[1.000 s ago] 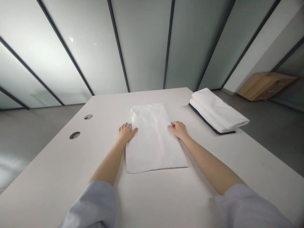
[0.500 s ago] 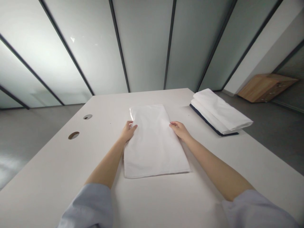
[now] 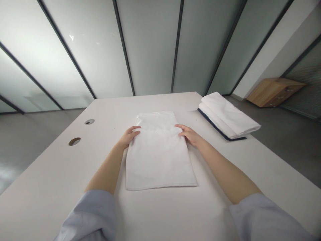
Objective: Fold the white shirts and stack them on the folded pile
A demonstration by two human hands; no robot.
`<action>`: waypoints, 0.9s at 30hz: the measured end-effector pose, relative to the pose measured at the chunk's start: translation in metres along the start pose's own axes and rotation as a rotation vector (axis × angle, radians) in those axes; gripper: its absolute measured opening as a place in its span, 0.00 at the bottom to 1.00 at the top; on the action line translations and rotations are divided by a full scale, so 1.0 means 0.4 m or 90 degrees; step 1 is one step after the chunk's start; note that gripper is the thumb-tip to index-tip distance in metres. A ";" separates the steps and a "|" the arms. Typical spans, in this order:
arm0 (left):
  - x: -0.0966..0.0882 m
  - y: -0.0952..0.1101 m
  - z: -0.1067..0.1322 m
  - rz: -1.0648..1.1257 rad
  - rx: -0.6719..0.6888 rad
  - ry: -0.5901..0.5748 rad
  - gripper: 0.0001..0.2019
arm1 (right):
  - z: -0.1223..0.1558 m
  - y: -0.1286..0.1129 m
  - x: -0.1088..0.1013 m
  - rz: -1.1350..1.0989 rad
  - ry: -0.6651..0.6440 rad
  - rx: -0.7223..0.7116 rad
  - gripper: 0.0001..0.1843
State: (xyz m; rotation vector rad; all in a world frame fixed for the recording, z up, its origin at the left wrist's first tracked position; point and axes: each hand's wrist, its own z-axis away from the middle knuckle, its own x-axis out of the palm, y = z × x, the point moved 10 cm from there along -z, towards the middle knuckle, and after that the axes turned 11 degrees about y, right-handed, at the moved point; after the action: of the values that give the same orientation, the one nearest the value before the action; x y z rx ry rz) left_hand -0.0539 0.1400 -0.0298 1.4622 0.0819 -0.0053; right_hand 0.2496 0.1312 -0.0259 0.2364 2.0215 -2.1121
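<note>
A folded white cloth lies flat on the white table, its long sides running away from me. Shiny clear film shows at its far left corner, perhaps a plastic bag around it. My left hand is at the cloth's left edge, thumb and forefinger on top and the other fingers partly hidden. Opposite it, my right hand grips the right edge in the same way. Slight ripples cross the cloth between both hands.
Farther right on the table, a stack of folded white cloth rests on a dark blue flat piece. Two round holes pierce the table's left side. Frosted glass panels stand behind, and a wooden cabinet is on the floor.
The cloth's near edge has come slightly toward me and left, and ripples have formed near its far end. My fingers lie farther over its edges. The whole view has shifted a little.
</note>
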 end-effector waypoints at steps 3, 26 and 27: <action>-0.013 -0.013 0.002 0.006 -0.037 -0.006 0.29 | -0.006 0.019 -0.001 -0.087 -0.012 0.035 0.34; -0.017 0.120 -0.011 -0.454 0.261 0.046 0.16 | -0.034 -0.078 -0.067 0.284 0.080 -0.175 0.17; -0.013 0.160 0.009 -0.490 0.325 0.071 0.14 | -0.025 -0.106 -0.077 0.300 0.101 -0.215 0.14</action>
State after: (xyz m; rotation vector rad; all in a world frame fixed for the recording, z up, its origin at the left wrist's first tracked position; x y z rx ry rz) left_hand -0.0557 0.1430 0.0345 1.8535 0.7770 -0.6086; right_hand 0.2681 0.1442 0.0224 0.7570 2.1055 -1.4884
